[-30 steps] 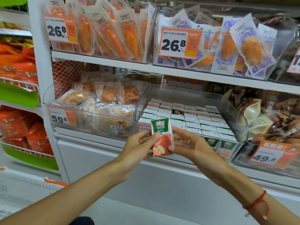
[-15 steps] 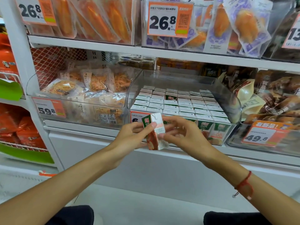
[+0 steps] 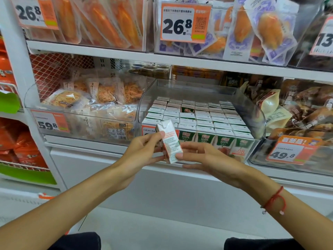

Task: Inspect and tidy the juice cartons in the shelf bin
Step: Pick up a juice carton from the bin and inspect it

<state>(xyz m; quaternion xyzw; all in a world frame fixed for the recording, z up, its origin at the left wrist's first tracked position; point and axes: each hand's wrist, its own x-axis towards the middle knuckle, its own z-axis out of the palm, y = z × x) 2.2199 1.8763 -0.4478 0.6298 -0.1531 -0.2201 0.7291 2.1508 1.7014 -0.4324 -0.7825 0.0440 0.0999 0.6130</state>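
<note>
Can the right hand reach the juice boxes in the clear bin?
Probably yes. The right hand only steadies the held carton, and the clear bin is open on top just behind it.

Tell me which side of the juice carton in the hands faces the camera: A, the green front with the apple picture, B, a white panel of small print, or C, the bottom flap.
B: the juice carton, pinched by the left hand, shows a white panel of fine print.
</note>
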